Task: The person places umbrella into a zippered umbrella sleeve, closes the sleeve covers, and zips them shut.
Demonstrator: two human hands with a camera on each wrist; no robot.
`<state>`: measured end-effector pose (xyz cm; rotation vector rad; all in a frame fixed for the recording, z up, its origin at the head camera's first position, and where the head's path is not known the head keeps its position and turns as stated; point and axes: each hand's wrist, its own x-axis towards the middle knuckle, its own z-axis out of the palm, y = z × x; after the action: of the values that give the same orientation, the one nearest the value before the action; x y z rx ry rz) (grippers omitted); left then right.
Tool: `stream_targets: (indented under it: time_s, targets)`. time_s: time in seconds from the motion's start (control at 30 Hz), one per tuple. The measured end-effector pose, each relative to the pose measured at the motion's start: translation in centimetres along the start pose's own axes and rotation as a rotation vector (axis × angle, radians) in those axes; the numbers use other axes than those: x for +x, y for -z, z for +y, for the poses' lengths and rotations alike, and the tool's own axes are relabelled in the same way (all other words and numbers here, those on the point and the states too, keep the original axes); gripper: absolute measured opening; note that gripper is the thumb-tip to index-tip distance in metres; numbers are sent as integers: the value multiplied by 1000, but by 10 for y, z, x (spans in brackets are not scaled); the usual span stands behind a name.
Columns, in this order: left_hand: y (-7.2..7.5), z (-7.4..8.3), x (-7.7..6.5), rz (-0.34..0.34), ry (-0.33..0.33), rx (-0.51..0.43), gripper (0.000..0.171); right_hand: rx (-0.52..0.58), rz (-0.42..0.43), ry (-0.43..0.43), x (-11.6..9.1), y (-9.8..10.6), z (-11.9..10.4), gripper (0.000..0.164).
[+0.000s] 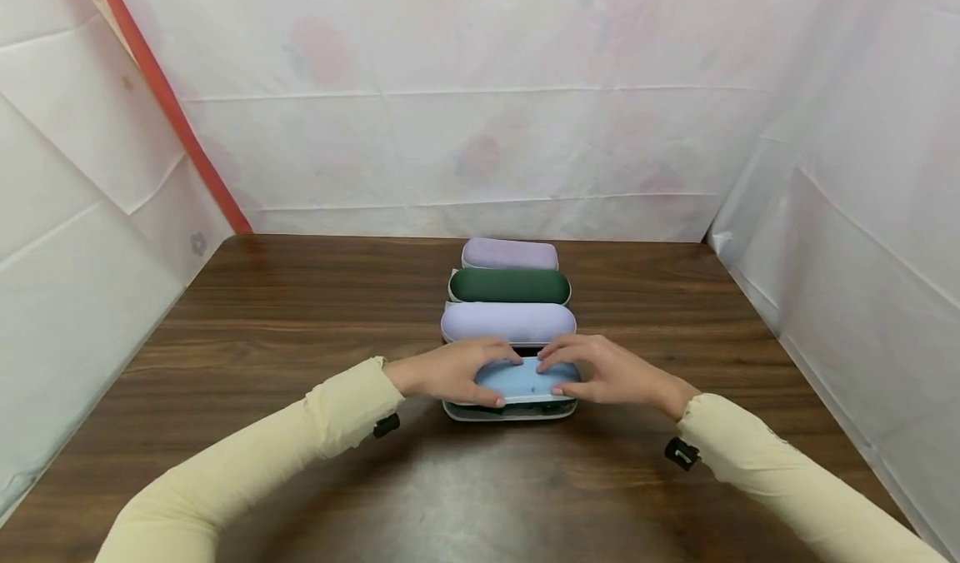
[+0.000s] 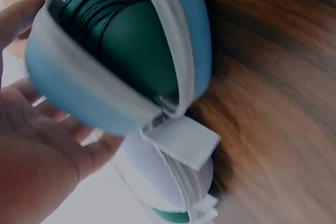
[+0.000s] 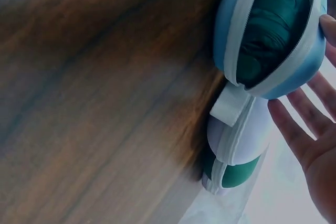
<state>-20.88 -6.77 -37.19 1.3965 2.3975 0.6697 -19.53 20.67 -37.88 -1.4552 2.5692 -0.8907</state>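
Observation:
A light-blue zip case (image 1: 517, 378) lies nearest me in a row of cases, its lid partly raised on the side toward me. Inside shows a dark green bundle (image 2: 139, 45) with pleated, folded fabric, like a compact umbrella. My left hand (image 1: 453, 370) holds the lid's left end, thumb along the front rim and fingers over the top. On the right end, my right hand (image 1: 611, 371) holds the lid likewise, its thumb at the rim. Both wrist views show the gap between the pale zip edges, and a pale fabric tab (image 2: 184, 140) sticks out at the case's end.
Behind the blue case stand a lavender case (image 1: 508, 321), a dark green case (image 1: 510, 285) and a purple case (image 1: 510, 253), lined up toward the far edge. The brown wooden table (image 1: 315, 296) is bordered by pale hanging sheets (image 1: 480, 146) at the back and sides.

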Motion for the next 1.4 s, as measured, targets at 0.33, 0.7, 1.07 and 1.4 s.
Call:
stream_targets:
  time_s: [0.33, 0.7, 1.07, 1.4]
  targets:
    - [-7, 0, -23, 27, 19, 49, 59, -173, -28, 81, -5, -10, -3, 38]
    - [-6, -12, -28, 30, -3, -19, 50, -273, -85, 91, -1, -11, -12, 41]
    - [13, -32, -26, -93, 26, -58, 40, -284, -83, 152, 2, -11, -12, 40]
    - [11, -24, -15, -55, -34, 288, 36, -245, -162, 114, 15, -3, -21, 28]
